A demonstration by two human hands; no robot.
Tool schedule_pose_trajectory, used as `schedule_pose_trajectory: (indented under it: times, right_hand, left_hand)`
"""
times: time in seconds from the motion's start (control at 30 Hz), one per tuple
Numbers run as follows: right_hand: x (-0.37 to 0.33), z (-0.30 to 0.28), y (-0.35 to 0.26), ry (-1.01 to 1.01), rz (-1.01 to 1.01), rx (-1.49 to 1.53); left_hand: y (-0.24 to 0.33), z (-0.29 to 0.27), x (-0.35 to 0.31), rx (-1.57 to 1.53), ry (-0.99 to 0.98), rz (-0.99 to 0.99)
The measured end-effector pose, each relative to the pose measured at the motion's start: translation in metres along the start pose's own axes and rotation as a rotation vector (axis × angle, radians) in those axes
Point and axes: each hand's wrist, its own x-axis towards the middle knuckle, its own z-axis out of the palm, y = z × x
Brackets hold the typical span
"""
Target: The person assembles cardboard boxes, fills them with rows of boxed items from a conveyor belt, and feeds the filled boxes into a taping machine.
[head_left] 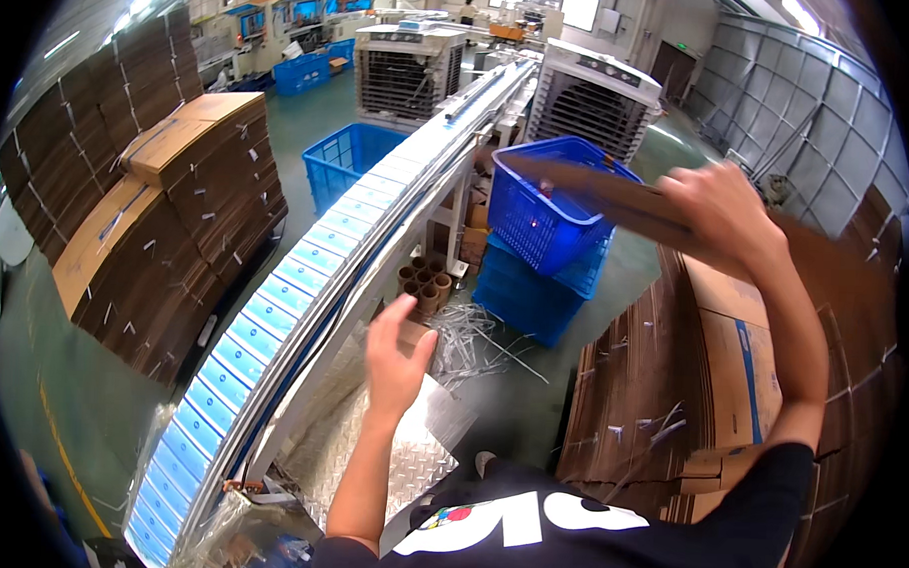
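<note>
Black shirt point(706, 528) with white print, right of the conveyor's point(307, 339) near end. Right hand point(722, 208) grasps 1 flat brown cardboard piece point(613, 194), motion-blurred, raised right of the conveyor; left hand point(397, 360), just right of the conveyor, is released, thumb and fingers apart. Conveyor carries 1 row of blue-and-white packs point(237, 352); right of it, 2 stacked blue crates point(534, 287); left, bundled cardboard point(160, 259).

Bright ceiling lamps point(143, 1), fisheye-bent edges, motion-blurred cardboard point(618, 198)

L hand point(395, 367) loosely cupped, thumb point(425, 347) apart; R hand point(722, 211) clenched, R arm point(803, 341) raised, bent.
</note>
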Motion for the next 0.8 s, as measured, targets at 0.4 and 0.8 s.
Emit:
schedule_pose_trajectory:
  times: [0.4, 0.8]
  right_hand:
    - [0.168, 0.076, -0.19, 0.211, -1.024, 1.081]
    - [0.218, 0.126, -0.331, 0.516, -0.844, 1.088]
  left_hand:
    - [0.094, -0.118, -0.034, 1.174, 0.259, 0.007]
    - [0.055, -0.141, -0.103, 1.232, 0.032, -0.621]
